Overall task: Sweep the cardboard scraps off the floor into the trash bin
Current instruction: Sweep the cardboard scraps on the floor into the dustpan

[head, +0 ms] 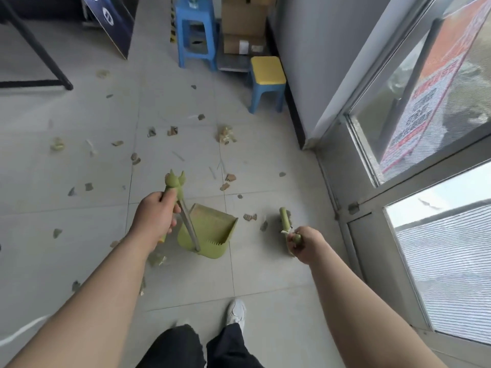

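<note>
Left hand (pixel 155 215) fingers wrapped tight on green dustpan handle (pixel 172 187); dustpan (pixel 210 232) rests on tiled floor (pixel 79 208). Right hand (pixel 305 243) fisted round green broom handle (pixel 285 221). Cardboard scraps (pixel 225 134) scattered ahead. Trash bin unseen.

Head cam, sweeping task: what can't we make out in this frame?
- Trash bin: not in the head view at all.
- Broom: bristles foreshortened under its handle and the right hand; floor contact unclear.
- Dustpan: contents too blurred to tell.
- Left hand: covers part of the dustpan handle.
- Far cardboard scraps: small, blurred.
</note>
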### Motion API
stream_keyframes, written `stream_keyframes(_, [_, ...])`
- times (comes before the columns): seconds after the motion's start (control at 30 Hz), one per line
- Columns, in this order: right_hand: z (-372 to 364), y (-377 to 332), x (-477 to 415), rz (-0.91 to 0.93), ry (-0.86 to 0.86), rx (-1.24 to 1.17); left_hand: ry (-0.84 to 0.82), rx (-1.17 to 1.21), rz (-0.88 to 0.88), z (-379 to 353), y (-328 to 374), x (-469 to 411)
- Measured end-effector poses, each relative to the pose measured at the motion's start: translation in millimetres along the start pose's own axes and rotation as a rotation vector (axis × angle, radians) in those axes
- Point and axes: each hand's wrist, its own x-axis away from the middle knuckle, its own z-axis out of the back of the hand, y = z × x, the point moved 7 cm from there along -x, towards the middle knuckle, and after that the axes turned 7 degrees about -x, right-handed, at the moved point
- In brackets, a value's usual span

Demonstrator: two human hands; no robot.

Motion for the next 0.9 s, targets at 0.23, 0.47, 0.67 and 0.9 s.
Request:
stream_keyframes(0.23, [-78.6, 24.9, -7.6, -0.03, -0.066, 0.069, 0.005, -0.01, 0.008, 19.5, 3.0, -27.1])
stream_keyframes(0.47, [-156.2, 56.6, 22.9, -0.09, -0.204, 0.111, 0.012, -0.002, 0.025, 63.4, -3.7, -55.9])
stream_keyframes(0.67, [-180.3, 58.6, 42.4, -0.142, -0.237, 0.034, 0.028, -0.017, 0.015, 103.2, -15.3, -74.4])
stream_keyframes(0.9, [-174.0, 68.9, 56.0, -0.065, -0.144, 0.073, 0.034, -0.026, -0.027, 129.2, -30.6, -81.4])
